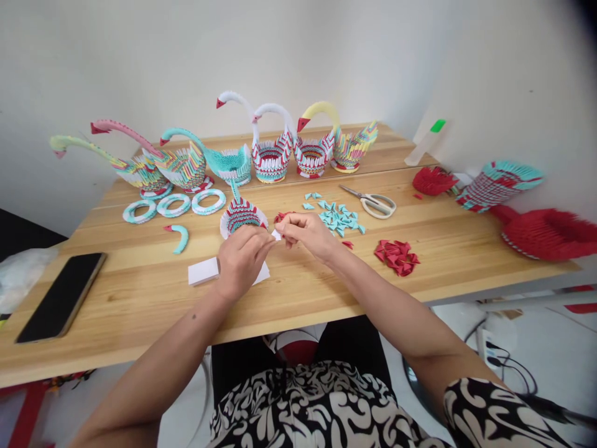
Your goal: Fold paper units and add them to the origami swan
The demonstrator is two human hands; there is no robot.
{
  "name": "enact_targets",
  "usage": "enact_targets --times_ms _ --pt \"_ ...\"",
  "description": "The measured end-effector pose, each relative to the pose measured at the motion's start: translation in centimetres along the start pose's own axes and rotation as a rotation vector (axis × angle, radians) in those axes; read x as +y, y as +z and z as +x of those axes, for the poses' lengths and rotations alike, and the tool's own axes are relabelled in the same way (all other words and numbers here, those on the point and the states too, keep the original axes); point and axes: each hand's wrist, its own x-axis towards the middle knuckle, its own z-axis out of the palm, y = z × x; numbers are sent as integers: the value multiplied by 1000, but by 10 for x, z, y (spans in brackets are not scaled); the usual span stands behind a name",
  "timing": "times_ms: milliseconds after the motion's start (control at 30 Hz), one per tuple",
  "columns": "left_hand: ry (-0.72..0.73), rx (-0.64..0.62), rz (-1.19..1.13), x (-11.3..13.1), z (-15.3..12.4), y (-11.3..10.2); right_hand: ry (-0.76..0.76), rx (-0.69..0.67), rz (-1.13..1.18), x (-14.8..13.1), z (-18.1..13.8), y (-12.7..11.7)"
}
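Note:
Between my two hands is a small white piece of paper (276, 235), partly covered by fingers. My left hand (243, 258) pinches it from the left, and my right hand (305, 233) pinches it from the right. Just beyond my left hand stands a small paper basket (242, 214) in red, white and turquoise. A stack of white paper slips (203, 272) lies left of my left wrist, with more white slips (262, 274) partly hidden beneath that hand. Turquoise folded triangles (341, 219) are spread past my right hand, and a heap of red folded pieces (397, 257) lies to its right.
Several paper swans, including a turquoise one (228, 163), line the back of the table. Scissors (373, 202) lie behind the triangles. Paper rings (174, 205), a curved turquoise neck (180, 238) and a phone (63, 297) are at left. Red paper models (550, 233) stand at right.

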Motion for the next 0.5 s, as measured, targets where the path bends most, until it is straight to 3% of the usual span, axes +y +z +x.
enact_targets --times_ms 167,300,400,500 --pt "114 85 -10 0 2 1 -13 -33 -26 -1 0 -1" --pt "109 53 -37 0 4 0 -44 -15 -112 -3 -1 -1" --pt "-2 -14 -87 2 6 0 -112 16 -231 -6 -4 0" --pt "-229 -45 -245 6 6 0 -205 68 -356 -8 -6 1"
